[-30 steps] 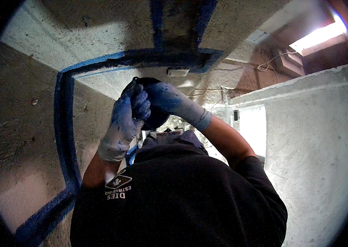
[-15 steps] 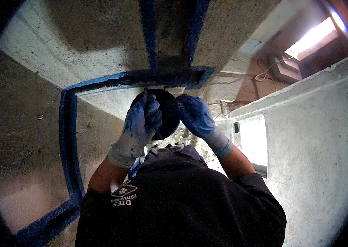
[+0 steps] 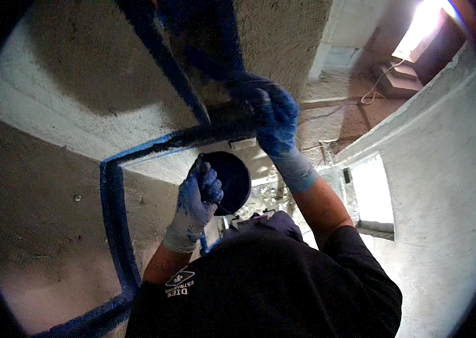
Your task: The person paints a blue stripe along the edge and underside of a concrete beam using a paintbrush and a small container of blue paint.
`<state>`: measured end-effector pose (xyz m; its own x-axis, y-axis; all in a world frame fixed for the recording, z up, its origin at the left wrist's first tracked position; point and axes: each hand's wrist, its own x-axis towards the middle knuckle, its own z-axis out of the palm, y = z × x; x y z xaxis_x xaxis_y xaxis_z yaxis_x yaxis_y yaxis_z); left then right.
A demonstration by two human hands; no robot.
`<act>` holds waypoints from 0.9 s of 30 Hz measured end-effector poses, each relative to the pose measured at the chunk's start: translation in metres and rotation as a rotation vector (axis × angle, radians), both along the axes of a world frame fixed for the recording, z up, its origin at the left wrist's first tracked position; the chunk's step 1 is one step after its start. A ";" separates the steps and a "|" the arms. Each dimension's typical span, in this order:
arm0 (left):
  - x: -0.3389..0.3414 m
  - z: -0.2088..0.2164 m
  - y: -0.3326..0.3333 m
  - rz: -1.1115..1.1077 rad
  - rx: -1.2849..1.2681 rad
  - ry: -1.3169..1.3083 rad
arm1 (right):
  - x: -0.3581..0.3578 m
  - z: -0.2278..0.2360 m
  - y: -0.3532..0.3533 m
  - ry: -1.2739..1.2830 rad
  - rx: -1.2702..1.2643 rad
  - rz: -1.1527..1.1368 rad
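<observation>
My left hand (image 3: 199, 188), in a pale glove smeared with blue, is closed on the edge of a round, dark bucket (image 3: 235, 181). Its inside looks dark blue, but the contents are too dark to tell. Higher up and to the right, my right hand (image 3: 276, 117) reaches to a blue-painted band (image 3: 210, 34) on the rough concrete. Its gloved fingers are curled round something dark, which blends into the blue paint and cannot be made out. The glove is heavily stained blue.
A blue stripe (image 3: 115, 203) runs down the grey concrete wall (image 3: 46, 191) on the left. To the right stand a pale plastered wall (image 3: 441, 186) and a bright window opening (image 3: 372, 188). A lit opening (image 3: 421, 28) and a cable (image 3: 376, 84) show at upper right.
My right hand has left the bucket and moved up to the blue-painted band. The left hand still holds the bucket, which sits a little lower in view. The view has tilted.
</observation>
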<state>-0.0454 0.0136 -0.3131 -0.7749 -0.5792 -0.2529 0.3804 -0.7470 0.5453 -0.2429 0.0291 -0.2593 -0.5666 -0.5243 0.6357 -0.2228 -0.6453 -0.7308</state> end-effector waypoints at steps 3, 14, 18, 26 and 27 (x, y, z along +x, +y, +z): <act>-0.002 0.009 0.008 0.045 0.041 -0.056 | 0.008 -0.013 -0.012 0.402 0.161 -0.265; 0.015 -0.015 0.012 0.057 0.190 -0.091 | 0.000 0.063 -0.027 0.494 -0.172 -0.163; 0.023 -0.022 0.014 0.128 0.797 0.233 | -0.001 0.087 -0.039 0.314 -0.201 -0.054; 0.015 -0.008 0.013 0.260 0.251 -0.350 | -0.013 0.080 -0.030 0.376 -0.101 0.055; 0.020 -0.012 0.011 0.190 0.283 -0.238 | -0.013 0.077 -0.029 0.400 -0.086 0.055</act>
